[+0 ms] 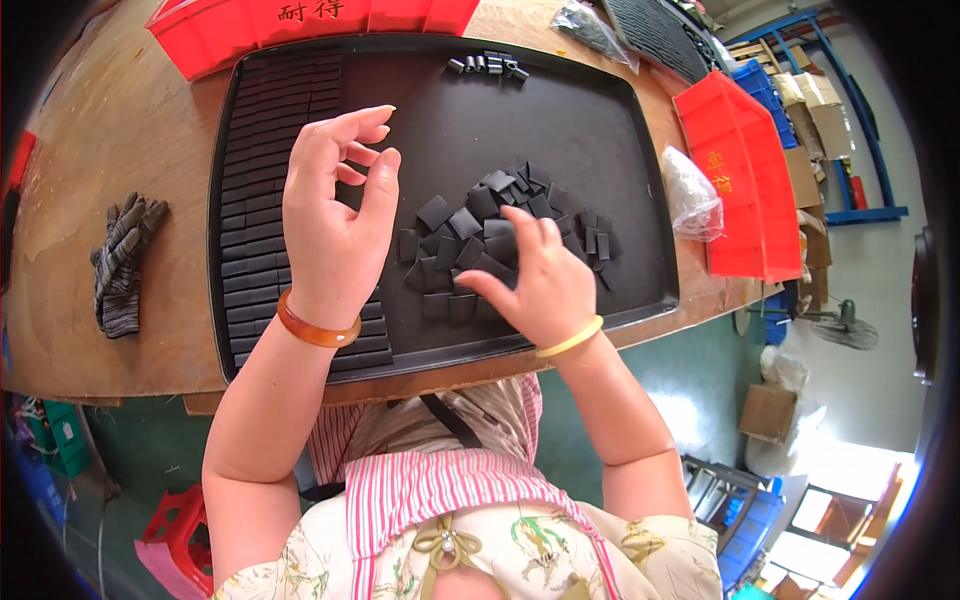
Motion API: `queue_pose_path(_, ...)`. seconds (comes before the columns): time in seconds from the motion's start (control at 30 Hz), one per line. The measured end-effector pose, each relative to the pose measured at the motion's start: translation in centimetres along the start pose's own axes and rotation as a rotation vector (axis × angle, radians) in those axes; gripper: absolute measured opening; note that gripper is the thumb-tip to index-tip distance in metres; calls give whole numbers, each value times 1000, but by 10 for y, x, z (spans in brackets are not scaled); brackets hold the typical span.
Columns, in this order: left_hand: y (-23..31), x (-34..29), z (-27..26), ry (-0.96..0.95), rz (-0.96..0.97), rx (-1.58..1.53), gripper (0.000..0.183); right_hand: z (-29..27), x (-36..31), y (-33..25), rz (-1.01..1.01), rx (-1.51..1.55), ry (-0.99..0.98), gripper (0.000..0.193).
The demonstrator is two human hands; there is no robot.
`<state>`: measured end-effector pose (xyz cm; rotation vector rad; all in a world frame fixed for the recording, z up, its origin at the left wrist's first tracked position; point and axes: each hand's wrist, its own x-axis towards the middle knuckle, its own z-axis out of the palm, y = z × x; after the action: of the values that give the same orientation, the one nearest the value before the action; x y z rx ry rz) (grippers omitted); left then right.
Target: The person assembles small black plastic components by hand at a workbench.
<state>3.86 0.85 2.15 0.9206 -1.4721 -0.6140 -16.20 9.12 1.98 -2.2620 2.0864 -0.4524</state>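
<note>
A large black tray (420, 365) lies on the table in front of me. Flat black rectangular pieces (265, 190) stand in tight rows along its left side. More of these pieces make a loose pile (465, 222) right of the middle. My left hand (340, 205) hovers over the inner edge of the rows, its fingers bent and apart from the thumb, with nothing visible between them. Over the pile's near right part is my right hand (548, 280), thumb and fingers spread. Whether its fingertips touch a piece I cannot tell. Several short black tubes (490, 66) sit at the tray's far edge.
Red plastic bins stand behind the tray (320, 25) and to its right (740, 180). A clear plastic bag (692, 195) lies between the right bin and the tray. Grey knitted gloves (125, 265) rest on the wooden table (110, 370) at left. A red stool (178, 540) is below.
</note>
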Motion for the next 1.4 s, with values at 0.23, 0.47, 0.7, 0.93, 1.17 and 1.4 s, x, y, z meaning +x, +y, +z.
queue_pose_path(0.23,-2,0,1,-2,16,15,27,26,6,3,-63,-40,-41,36)
queue_pose_path(0.47,1,1,2,0,4,-6,24,8,17,27,11,370,53,25)
queue_pose_path(0.7,8,-4,7,-140,20,16,17,-4,23,45,260,946,46,29)
queue_pose_path(0.93,12,-27,20,-459,-938,-1035,53,-16,35,-6,51,1028,-58,25)
queue_pose_path(1.17,1,-20,14,-368,-1236,-1331,43,-25,46,-44,-46,312,-81,61)
queue_pose_path(1.4,5,-14,9,-241,-1282,-1100,36,-23,40,-30,-97,449,143,56)
